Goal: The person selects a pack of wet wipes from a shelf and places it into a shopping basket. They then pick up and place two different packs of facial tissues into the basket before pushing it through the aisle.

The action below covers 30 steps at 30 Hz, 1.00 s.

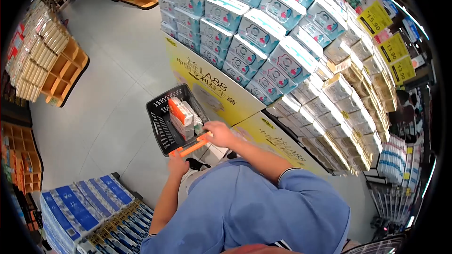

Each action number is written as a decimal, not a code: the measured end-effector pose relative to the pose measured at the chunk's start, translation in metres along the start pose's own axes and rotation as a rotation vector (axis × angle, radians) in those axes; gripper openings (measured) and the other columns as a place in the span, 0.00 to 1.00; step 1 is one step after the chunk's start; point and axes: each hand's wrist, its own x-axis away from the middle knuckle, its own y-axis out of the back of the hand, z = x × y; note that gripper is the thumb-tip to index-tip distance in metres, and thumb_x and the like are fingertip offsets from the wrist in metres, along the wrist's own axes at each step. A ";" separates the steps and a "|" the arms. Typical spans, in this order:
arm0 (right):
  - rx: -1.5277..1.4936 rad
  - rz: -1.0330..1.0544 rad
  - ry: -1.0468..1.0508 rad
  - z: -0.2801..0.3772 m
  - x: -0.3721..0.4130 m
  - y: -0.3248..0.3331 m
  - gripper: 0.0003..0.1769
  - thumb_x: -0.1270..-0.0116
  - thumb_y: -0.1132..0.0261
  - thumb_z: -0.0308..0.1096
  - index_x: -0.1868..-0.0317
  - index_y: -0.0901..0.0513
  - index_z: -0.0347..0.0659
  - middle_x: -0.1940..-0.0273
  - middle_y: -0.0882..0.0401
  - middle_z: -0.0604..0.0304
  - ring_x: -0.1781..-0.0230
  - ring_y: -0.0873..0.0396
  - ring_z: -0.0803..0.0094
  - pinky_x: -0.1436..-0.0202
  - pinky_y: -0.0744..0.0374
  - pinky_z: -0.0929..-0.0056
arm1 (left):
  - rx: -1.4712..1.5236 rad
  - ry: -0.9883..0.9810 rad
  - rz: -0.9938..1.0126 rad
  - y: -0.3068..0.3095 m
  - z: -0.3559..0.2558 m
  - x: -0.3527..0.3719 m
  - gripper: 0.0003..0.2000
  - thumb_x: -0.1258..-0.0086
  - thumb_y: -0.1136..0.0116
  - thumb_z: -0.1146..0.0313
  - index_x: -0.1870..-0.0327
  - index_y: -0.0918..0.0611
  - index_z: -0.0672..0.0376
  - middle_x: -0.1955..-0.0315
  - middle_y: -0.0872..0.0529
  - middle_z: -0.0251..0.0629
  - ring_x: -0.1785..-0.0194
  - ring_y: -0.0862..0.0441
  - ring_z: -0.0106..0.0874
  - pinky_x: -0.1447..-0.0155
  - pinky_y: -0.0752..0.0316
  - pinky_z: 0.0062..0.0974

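Note:
A black shopping basket (162,129) with an orange handle (194,146) hangs in front of my body. My left hand (177,163) is closed round the left end of the handle. At the handle's right end, my right hand (220,134) has its fingers bent against the orange bar and the basket's rim. Inside the basket lies an orange and white pack (181,118), with other white packs beside it, partly hidden near my right hand.
Stacked blue and white packs (226,11) stand over a yellow printed board (202,80) to the right, with silvery boxes beyond. Blue and white cartons (87,202) are at the lower left. A wooden shelf (63,70) stands at the left, across the grey floor (113,113).

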 end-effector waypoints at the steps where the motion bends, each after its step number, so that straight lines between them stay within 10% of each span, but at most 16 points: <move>1: -0.057 -0.145 -0.053 0.007 -0.007 0.032 0.15 0.39 0.34 0.38 0.55 0.18 0.38 0.52 0.17 0.48 0.46 0.21 0.50 0.41 0.24 0.54 | -0.003 -0.022 -0.006 0.007 0.001 -0.006 0.40 0.42 0.32 0.54 0.31 0.37 0.62 0.44 0.27 0.59 0.47 0.18 0.52 0.46 0.22 0.46; 13: -0.351 -0.920 -0.385 -0.071 -0.033 0.258 0.10 0.33 0.33 0.32 0.56 0.16 0.35 0.63 0.13 0.56 0.63 0.14 0.73 0.59 0.18 0.74 | 0.048 0.055 -0.108 0.034 0.001 -0.057 0.35 0.42 0.32 0.58 0.35 0.33 0.61 0.43 0.27 0.55 0.44 0.22 0.54 0.42 0.24 0.47; 26: -0.232 -0.676 -0.461 -0.053 -0.018 0.274 0.23 0.35 0.33 0.42 0.44 0.22 0.38 0.59 0.15 0.51 0.62 0.15 0.58 0.55 0.18 0.62 | -0.026 0.300 -0.063 0.043 -0.016 -0.091 0.31 0.43 0.36 0.56 0.46 0.25 0.74 0.49 0.21 0.65 0.44 0.22 0.60 0.40 0.25 0.48; 30: -0.197 -0.578 -0.083 -0.033 -0.013 0.286 0.19 0.38 0.30 0.35 0.47 0.18 0.40 0.46 0.18 0.55 0.49 0.18 0.58 0.42 0.21 0.61 | -0.154 0.298 0.105 0.057 -0.029 -0.104 0.29 0.43 0.37 0.55 0.48 0.21 0.72 0.48 0.18 0.63 0.42 0.20 0.55 0.40 0.24 0.45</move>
